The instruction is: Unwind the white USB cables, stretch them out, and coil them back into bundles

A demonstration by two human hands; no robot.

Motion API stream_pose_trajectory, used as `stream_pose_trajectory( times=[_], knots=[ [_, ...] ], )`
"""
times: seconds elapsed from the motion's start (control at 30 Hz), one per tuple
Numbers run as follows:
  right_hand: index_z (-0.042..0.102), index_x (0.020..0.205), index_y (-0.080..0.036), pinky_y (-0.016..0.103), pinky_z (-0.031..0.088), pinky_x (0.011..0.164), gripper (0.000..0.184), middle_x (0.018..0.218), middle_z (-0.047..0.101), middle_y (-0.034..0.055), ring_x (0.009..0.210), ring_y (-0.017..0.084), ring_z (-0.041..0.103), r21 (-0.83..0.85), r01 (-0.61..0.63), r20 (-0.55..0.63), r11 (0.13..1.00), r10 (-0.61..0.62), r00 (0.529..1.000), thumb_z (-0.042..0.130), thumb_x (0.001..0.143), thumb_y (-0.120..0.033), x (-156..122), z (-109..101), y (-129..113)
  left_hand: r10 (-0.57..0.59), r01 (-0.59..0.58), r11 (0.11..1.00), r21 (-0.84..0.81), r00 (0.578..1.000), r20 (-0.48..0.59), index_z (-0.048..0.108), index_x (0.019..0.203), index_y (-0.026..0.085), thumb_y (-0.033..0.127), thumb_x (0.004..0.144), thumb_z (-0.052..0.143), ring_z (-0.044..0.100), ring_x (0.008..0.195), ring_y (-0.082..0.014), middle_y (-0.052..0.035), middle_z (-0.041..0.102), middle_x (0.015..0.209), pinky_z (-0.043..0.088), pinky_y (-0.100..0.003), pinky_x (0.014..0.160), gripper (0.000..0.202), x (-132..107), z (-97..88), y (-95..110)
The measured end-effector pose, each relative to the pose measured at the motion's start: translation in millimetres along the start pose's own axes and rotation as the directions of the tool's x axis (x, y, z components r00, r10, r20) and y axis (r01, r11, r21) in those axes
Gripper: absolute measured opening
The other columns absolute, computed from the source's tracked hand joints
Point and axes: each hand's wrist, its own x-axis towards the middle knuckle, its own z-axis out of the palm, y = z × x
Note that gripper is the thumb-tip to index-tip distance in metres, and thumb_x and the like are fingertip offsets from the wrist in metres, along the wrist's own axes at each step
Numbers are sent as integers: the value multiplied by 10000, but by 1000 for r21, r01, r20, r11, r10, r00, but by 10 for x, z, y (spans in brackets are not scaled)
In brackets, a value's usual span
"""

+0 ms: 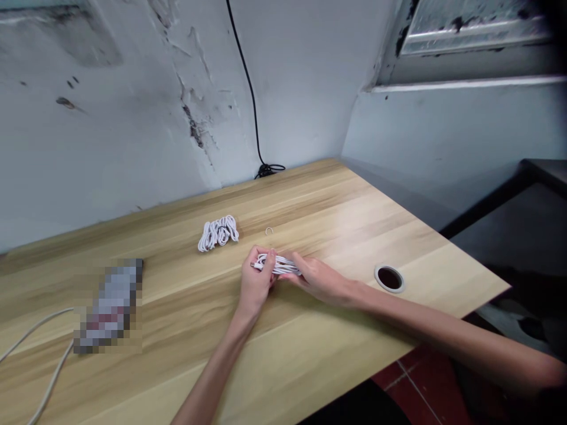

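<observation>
Both my hands meet over the middle of the wooden desk point(310, 354). My left hand point(256, 282) is closed round one end of a coiled white cable point(280, 264). The other end of the coil lies under the curled fingers of my right hand point(315, 278), which grip it. A second white cable bundle point(218, 232), tied with a dark band, lies on the desk just beyond my left hand. A small loose ring-shaped tie point(269, 231) sits on the wood between that bundle and my hands.
A blurred flat object point(110, 304) lies at the left with a white cord point(39, 354) running off the desk edge. A round cable hole point(390, 278) is at the right. A black cable point(248, 82) hangs down the wall to the desk's back corner.
</observation>
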Motion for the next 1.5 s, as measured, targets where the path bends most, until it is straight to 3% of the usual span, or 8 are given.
stream_pose_trajectory(
  times=[0.23, 0.43, 0.6, 0.7, 0.83, 0.97, 1.3, 1.5],
  knots=[
    [478, 1036, -191, 280, 281, 544, 368, 855, 644, 109, 656, 194, 554, -177, -9, -2, 984, 9, 1000, 329, 1021, -526, 44, 75, 125, -11, 11, 999, -36, 1000, -9, 529, 782, 196, 485, 816, 682, 382, 412, -72, 86, 451, 517, 297, -177, 390, 330, 6, 12, -34],
    [482, 877, -196, 270, 314, 591, 367, 773, 563, 29, 640, 135, 463, 159, -15, 58, 987, 6, 998, 327, 1033, -490, 27, -57, -67, 37, -38, 998, -53, 999, -32, 550, 810, 197, 474, 825, 692, 380, 407, -64, 82, 472, 532, 285, -171, 385, 312, -40, 4, 11],
    [398, 780, -200, 231, 263, 493, 438, 639, 357, -59, 509, 73, 288, 718, -177, 286, 674, -54, 957, 354, 1005, -572, 11, -155, -282, 109, -111, 992, -60, 993, -36, 517, 726, 186, 490, 856, 649, 349, 422, -57, 71, 452, 557, 301, -176, 410, 356, -118, 5, 73],
    [367, 773, -208, 223, 173, 450, 467, 608, 246, -92, 468, 54, 175, 809, -347, 441, 474, -98, 892, 381, 976, -628, 13, -162, -312, 153, -155, 986, -58, 987, -40, 459, 680, 190, 461, 848, 662, 333, 453, -64, 75, 384, 548, 294, -178, 430, 378, -133, 6, 77],
    [358, 761, -210, 228, 124, 442, 469, 604, 214, -95, 461, 52, 149, 828, -396, 480, 396, -136, 867, 392, 976, -626, 25, -129, -286, 205, -202, 978, 58, 977, -54, 426, 646, 193, 393, 868, 622, 327, 493, -77, 66, 373, 555, 296, -188, 465, 358, -104, -8, 50],
    [416, 809, -200, 228, 186, 444, 440, 624, 328, -78, 459, 56, 249, 854, -319, 402, 410, -132, 906, 425, 973, -608, 45, -77, -244, 182, -176, 978, 111, 982, -42, 395, 652, 207, 382, 884, 584, 337, 478, -85, 72, 364, 542, 298, -203, 469, 346, -70, -17, 34],
    [474, 961, -189, 243, 324, 550, 320, 743, 428, -38, 611, 90, 373, 686, -42, 203, 727, -135, 970, 485, 982, -508, 47, -92, -186, 225, -192, 954, 229, 966, -126, 438, 663, 203, 350, 897, 564, 382, 538, -106, 57, 408, 581, 326, -222, 526, 303, -67, 8, 29],
    [375, 844, -218, 239, 233, 485, 364, 670, 302, -71, 532, 79, 230, 842, -179, 327, 509, -217, 920, 410, 1001, -545, 47, -82, -196, 212, -203, 972, 115, 975, -69, 410, 659, 203, 384, 889, 592, 324, 518, -93, 65, 354, 577, 301, -208, 495, 344, -76, 0, 25]
  ],
)
